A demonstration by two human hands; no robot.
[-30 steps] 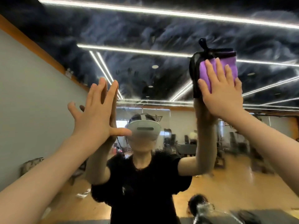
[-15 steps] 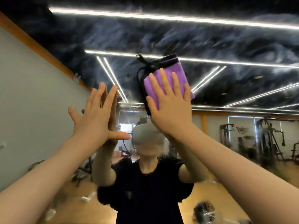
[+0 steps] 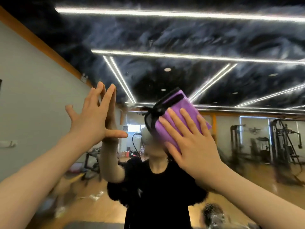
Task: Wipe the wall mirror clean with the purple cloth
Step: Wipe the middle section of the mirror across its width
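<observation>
Lower and further left than a second ago, when it was high toward the mirror's upper right, the purple cloth (image 3: pixel 177 120) now sits near the middle of the wall mirror (image 3: pixel 231 38), and from my remote seat I see my right hand (image 3: pixel 192 142) pressed flat on it. Its fingers (image 3: pixel 173 128) lie straight and spread across the folded cloth, thumb out to the lower left, nothing curled round the fabric; the palm simply pushes it against the glass. A dark band of the cloth's reflection shows along its upper left edge, touching it. My left hand (image 3: pixel 94 120) has kept its place on the left part of the mirror: palm flat to the glass, fingers long and slightly fanned, thumb pointing right, holding nothing and meeting its own mirrored hand fingertip to fingertip. Both bare forearms reach up from the lower corners of the view. Behind the hands, the glass returns a person in a black top (image 3: pixel 153 192) with a grey headset (image 3: pixel 146 136), partly covered by the cloth. Further back in the reflection stand gym machines (image 3: pixel 280 142) on the right side, over a wood-toned floor (image 3: pixel 239 192), and bright light strips (image 3: pixel 165 14) cross a dark, cloud-patterned ceiling. A pale grey side wall (image 3: pixel 33 96) with an orange top trim meets the mirror at its left edge. The lower part of the reflection is smeared and blurred, and I cannot make out the objects there.
</observation>
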